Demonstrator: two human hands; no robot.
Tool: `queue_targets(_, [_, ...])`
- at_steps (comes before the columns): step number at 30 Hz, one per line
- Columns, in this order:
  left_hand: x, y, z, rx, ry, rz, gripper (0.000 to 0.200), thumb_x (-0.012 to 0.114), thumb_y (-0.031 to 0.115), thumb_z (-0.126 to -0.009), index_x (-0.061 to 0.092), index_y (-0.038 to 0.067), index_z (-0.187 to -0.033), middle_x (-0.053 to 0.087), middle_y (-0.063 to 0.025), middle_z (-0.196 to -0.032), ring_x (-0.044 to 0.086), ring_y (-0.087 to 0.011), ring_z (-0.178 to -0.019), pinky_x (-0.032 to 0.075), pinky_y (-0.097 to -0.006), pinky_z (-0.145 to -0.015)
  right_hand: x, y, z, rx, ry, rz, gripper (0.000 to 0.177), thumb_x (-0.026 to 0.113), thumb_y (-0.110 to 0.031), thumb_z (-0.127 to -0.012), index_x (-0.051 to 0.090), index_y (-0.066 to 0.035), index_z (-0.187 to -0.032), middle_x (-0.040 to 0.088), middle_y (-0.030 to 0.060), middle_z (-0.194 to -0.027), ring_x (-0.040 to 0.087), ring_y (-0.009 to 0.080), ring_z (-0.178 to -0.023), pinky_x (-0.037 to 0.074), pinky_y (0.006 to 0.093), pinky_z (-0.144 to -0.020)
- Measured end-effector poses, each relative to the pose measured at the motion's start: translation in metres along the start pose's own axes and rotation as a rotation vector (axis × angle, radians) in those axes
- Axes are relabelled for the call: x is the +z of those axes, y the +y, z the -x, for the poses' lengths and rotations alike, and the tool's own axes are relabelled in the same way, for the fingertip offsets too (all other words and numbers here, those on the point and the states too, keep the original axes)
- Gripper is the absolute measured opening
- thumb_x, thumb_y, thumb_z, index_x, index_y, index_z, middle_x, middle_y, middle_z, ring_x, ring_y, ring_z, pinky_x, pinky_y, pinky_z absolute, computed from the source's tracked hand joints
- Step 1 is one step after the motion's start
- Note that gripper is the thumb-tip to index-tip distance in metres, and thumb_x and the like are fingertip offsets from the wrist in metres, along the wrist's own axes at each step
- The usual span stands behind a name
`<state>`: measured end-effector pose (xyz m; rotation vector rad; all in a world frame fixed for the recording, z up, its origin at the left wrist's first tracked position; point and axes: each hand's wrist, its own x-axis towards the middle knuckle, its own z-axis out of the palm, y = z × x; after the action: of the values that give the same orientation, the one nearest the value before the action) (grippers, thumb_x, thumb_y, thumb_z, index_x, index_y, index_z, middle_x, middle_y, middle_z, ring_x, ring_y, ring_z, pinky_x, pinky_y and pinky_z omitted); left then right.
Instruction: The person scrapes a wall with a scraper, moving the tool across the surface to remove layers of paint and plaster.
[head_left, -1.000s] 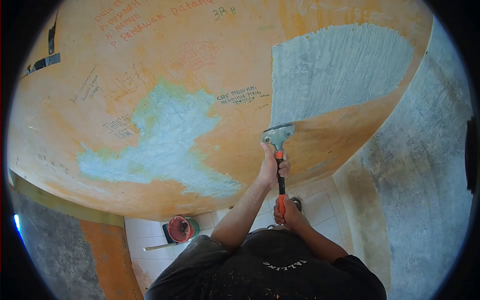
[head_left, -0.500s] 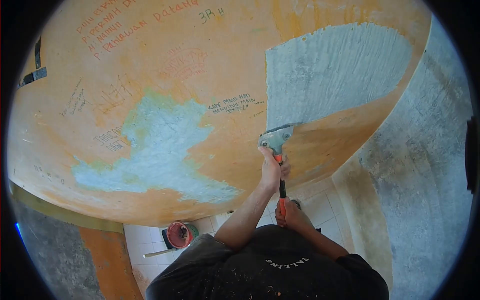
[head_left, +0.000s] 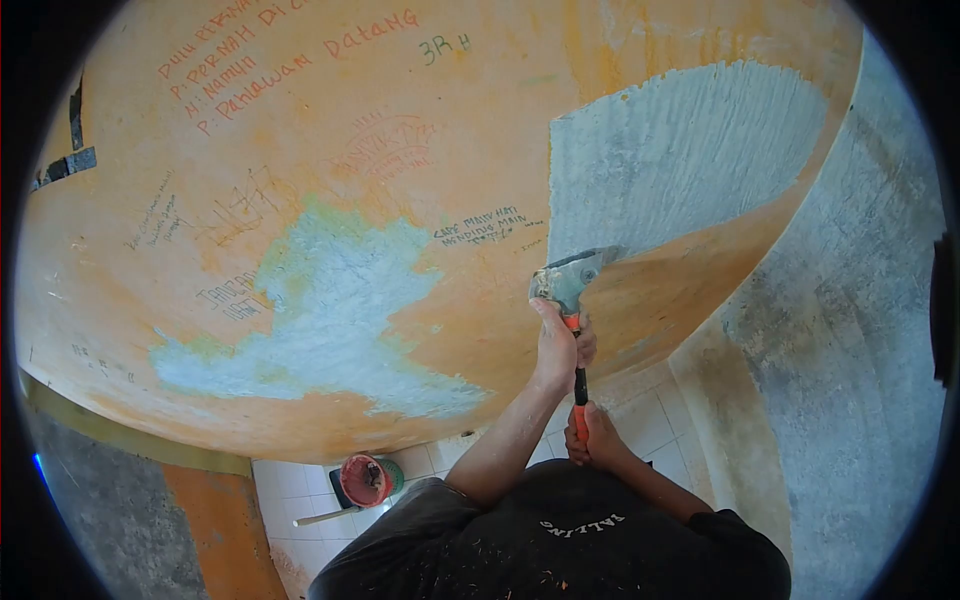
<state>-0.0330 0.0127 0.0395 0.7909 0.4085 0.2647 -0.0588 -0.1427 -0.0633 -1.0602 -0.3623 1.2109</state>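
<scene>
A long-handled scraper (head_left: 568, 278) with a grey head and an orange-and-black handle leans up against the painted wall (head_left: 490, 330). Its wide blade meets the lower left corner of a bare grey-blue patch (head_left: 660, 160). My left hand (head_left: 557, 345) wraps the upper handle just beneath the head, thumb up against the head. Lower down, my right hand (head_left: 597, 437) grips the orange end of the handle. Part of the fingers of each hand is hidden behind the handle.
Handwriting in red and dark ink marks the orange wall, which also has an irregular pale blue patch (head_left: 340, 310). On the white tiled floor (head_left: 290, 480) below stand a red bucket (head_left: 366, 482) and a stick-like handle (head_left: 325, 517). A grey wall (head_left: 840, 400) curves along the right.
The wall has shifted right and down in view. Against it, the scraper head sits slightly higher, overlapping the bottom of the bare patch. Both hands keep their hold.
</scene>
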Motion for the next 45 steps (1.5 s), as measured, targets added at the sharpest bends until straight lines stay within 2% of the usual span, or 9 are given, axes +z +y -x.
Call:
queue_targets(9, [0.017,0.017,0.003,0.016,-0.031,0.013,0.076,0.011,0.081,-0.088,0.042,0.012,-0.081,0.029,0.0045,-0.053,0.027,-0.0086,-0.043,0.022,-0.0251,-0.040,0.009,-0.028,0.010,0.073,0.083,0.053,0.060,0.025,-0.064,-0.099,0.042,-0.009,-0.085,0.033,0.0029,-0.049,0.031,0.0140,-0.037,0.033,0.0316,-0.040])
queue_targets(16, [0.032,0.037,0.007,0.050,-0.062,-0.018,0.077,0.010,0.081,-0.088,0.041,0.012,-0.081,0.029,0.0043,-0.053,0.027,-0.0087,-0.043,0.022,-0.0252,-0.040,0.021,-0.049,0.012,0.055,0.017,0.019,0.059,0.024,-0.065,-0.099,0.042,-0.010,-0.085,0.033,0.0030,-0.049,0.031,0.0136,-0.037,0.033,0.0314,-0.040])
queue_targets(18, [0.036,0.040,0.007,0.085,-0.063,-0.049,0.078,0.012,0.083,-0.086,0.041,0.012,-0.079,0.027,0.0036,-0.052,0.025,-0.0086,-0.041,0.020,-0.0257,-0.038,0.028,-0.058,0.017,0.052,0.055,0.057,0.055,0.022,-0.055,-0.103,0.042,-0.009,-0.081,0.034,0.0008,-0.052,0.035,0.0130,-0.041,0.034,0.0290,-0.042])
queue_targets(25, [0.044,0.050,0.011,0.083,-0.110,-0.043,0.076,0.009,0.081,-0.088,0.040,0.012,-0.083,0.029,0.0039,-0.053,0.027,-0.0087,-0.042,0.024,-0.0247,-0.039,0.038,-0.074,0.026,0.078,0.059,0.018,0.059,0.022,-0.059,-0.102,0.042,-0.009,-0.081,0.035,0.0015,-0.051,0.034,0.0131,-0.040,0.035,0.0299,-0.042])
queue_targets(28, [0.046,0.049,0.011,0.078,-0.118,0.000,0.076,0.009,0.081,-0.088,0.039,0.011,-0.083,0.028,0.0037,-0.053,0.027,-0.0087,-0.042,0.024,-0.0246,-0.039,0.035,-0.076,0.027,0.054,0.132,0.098,0.059,0.022,-0.060,-0.101,0.043,-0.009,-0.081,0.035,0.0017,-0.050,0.034,0.0129,-0.039,0.036,0.0302,-0.041])
queue_targets(30, [0.046,0.049,0.010,0.083,-0.114,-0.011,0.076,0.008,0.081,-0.088,0.039,0.011,-0.084,0.029,0.0034,-0.053,0.027,-0.0087,-0.042,0.025,-0.0247,-0.038,0.035,-0.077,0.027,0.021,0.080,0.109,0.059,0.023,-0.061,-0.101,0.043,-0.009,-0.081,0.035,0.0017,-0.050,0.033,0.0130,-0.039,0.035,0.0301,-0.041])
queue_targets(45, [0.054,0.058,0.014,0.104,-0.158,-0.020,0.076,0.008,0.081,-0.087,0.039,0.012,-0.084,0.029,0.0033,-0.054,0.029,-0.0087,-0.042,0.026,-0.0246,-0.038,0.047,-0.091,0.035,0.061,0.088,0.030,0.059,0.024,-0.060,-0.101,0.043,-0.008,-0.081,0.035,0.0029,-0.049,0.033,0.0135,-0.037,0.035,0.0308,-0.038])
